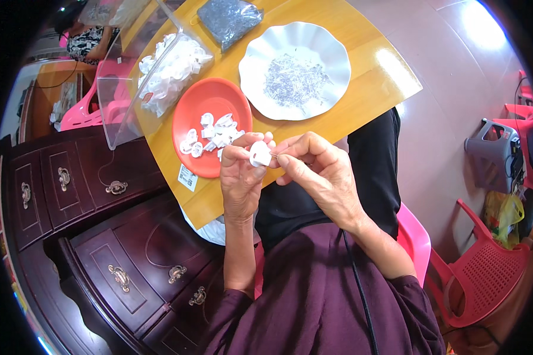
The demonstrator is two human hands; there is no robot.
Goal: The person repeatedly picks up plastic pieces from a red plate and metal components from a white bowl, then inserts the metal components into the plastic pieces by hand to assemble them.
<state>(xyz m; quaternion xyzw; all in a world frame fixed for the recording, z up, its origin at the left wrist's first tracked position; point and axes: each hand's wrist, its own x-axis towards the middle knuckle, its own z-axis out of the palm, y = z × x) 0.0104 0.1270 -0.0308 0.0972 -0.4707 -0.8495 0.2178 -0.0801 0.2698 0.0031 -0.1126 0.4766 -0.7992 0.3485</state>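
My left hand pinches a small white plastic piece with a rounded top and a dark slot. My right hand has thumb and forefinger closed on a thin metal pin, its end against the side of that piece. Whether the pin has gone in, I cannot tell. Just beyond my left hand, an orange-red plate carries several similar white pieces. Past my right hand stands a white wavy-rimmed dish with a heap of thin metal pins.
A clear plastic bin beside the table holds many white pieces. A bag of dark small items lies at the far edge. Dark wooden drawers stand left, a red chair right. Another person sits far left.
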